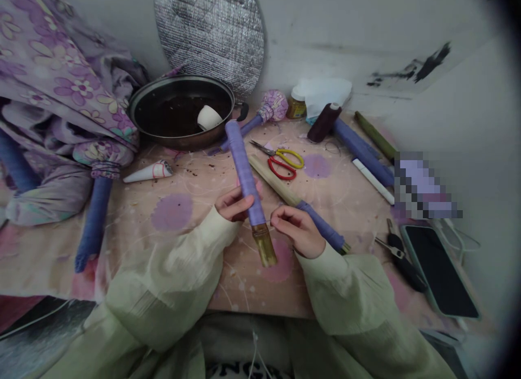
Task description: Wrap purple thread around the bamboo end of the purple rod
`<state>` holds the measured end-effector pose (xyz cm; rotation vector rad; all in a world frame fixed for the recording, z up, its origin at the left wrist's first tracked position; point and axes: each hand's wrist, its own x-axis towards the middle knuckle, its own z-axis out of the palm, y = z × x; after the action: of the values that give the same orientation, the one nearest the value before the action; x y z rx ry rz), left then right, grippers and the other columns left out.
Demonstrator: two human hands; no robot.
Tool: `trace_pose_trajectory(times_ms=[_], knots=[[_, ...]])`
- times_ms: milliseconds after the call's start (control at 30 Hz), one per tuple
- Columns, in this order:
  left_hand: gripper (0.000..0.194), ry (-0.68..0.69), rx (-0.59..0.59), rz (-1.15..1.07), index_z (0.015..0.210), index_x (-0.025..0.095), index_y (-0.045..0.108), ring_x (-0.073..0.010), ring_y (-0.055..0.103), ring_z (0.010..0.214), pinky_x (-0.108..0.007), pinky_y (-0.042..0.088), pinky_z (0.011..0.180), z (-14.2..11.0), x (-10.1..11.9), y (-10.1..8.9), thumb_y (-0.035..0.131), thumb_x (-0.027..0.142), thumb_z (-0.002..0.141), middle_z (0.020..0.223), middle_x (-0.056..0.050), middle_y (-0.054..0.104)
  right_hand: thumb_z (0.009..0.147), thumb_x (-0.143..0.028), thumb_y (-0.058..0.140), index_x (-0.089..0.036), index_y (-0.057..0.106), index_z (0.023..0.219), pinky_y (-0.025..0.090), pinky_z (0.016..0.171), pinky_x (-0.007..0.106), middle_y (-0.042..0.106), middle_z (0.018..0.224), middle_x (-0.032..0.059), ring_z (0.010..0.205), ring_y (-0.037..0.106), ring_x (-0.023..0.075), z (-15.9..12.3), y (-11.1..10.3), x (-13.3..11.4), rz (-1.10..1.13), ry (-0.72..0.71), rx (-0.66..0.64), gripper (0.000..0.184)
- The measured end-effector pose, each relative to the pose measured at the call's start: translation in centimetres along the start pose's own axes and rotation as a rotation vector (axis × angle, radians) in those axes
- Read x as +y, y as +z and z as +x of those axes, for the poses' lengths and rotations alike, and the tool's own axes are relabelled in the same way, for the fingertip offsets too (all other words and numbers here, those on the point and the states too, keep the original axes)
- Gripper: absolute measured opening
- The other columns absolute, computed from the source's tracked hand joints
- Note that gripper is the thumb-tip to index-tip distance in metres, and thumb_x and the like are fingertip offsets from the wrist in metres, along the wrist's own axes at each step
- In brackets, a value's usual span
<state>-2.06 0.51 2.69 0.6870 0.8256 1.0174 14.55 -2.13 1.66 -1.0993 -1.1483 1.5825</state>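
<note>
Mostly purple-wrapped, a cylindrical bamboo stick in the left hand.

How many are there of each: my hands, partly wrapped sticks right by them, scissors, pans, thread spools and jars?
Hands: 2 (left hand, right hand)
Partly wrapped sticks by the hands: 2 (held stick, lying stick)
Scissors: 1 pair of scissors
Pans: 1 pan
Thread spools: 1 dark spool
Jars: 1 jar
Total: 8

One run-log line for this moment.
left hand: holding purple-wrapped bamboo-like stick | right hand: beside stick's lower part, grip unclear | nearby: red-and-yellow-handled metal scissors
</note>
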Motion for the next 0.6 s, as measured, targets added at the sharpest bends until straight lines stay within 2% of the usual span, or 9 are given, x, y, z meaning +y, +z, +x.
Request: trace_pose_trajectory(times_ms=[267, 400, 500, 600], knots=[[0.045, -0.009, -0.13, -0.033, 0.108, 0.022, 0.058, -0.0147, 0.065, 0.073, -0.029, 0.053, 0.071, 0.0, -0.2, -0.3, 0.073, 0.026, 0.066, 0.091, -0.001, 0.065, 0.067, -0.04, 0.07, -0.017, 0.059, 0.063, 0.032, 0.056, 0.026, 0.051, 0.058, -0.0039, 0.055, 0.043, 0.0088, 0.1, 0.2, 0.3, 0.085, 0.011, -0.098, 0.026], [0.049, -0.002, -0.164, -0.055, 0.108, 0.021, 0.056, -0.0138, 0.065, 0.069, -0.025, 0.053, 0.065, 0.5, -0.9, -0.6, 0.075, 0.031, 0.064, 0.092, -0.001, 0.066, 0.069, -0.043, 0.069, -0.018, 0.056, 0.062, 0.031, 0.052, 0.025, 0.048, 0.055, -0.005, 0.051, 0.041, 0.0081, 0.1, 0.0, 0.5, 0.146, 0.06, -0.208, 0.029], [0.057, -0.003, -0.178, -0.046, 0.111, 0.021, 0.054, -0.0146, 0.066, 0.066, -0.024, 0.052, 0.059, 0.8, -1.6, -0.7, 0.076, 0.038, 0.061, 0.092, -0.003, 0.067, 0.068, -0.044, 0.07, -0.018, 0.054, 0.063, 0.036, 0.054, 0.026, 0.051, 0.057, -0.0043, 0.051, 0.046, 0.0087, 0.0, 0.1, 0.6, 0.225, 0.119, -0.283, 0.031], [0.056, 0.003, -0.191, -0.031, 0.112, 0.022, 0.053, -0.0158, 0.067, 0.07, -0.025, 0.052, 0.06, 0.7, -1.7, -0.7, 0.074, 0.039, 0.063, 0.097, -0.004, 0.066, 0.064, -0.045, 0.072, -0.019, 0.05, 0.063, 0.041, 0.055, 0.028, 0.053, 0.059, -0.0034, 0.053, 0.055, 0.012, 0.0, 0.3, 0.4, 0.328, 0.198, -0.3, 0.034]])
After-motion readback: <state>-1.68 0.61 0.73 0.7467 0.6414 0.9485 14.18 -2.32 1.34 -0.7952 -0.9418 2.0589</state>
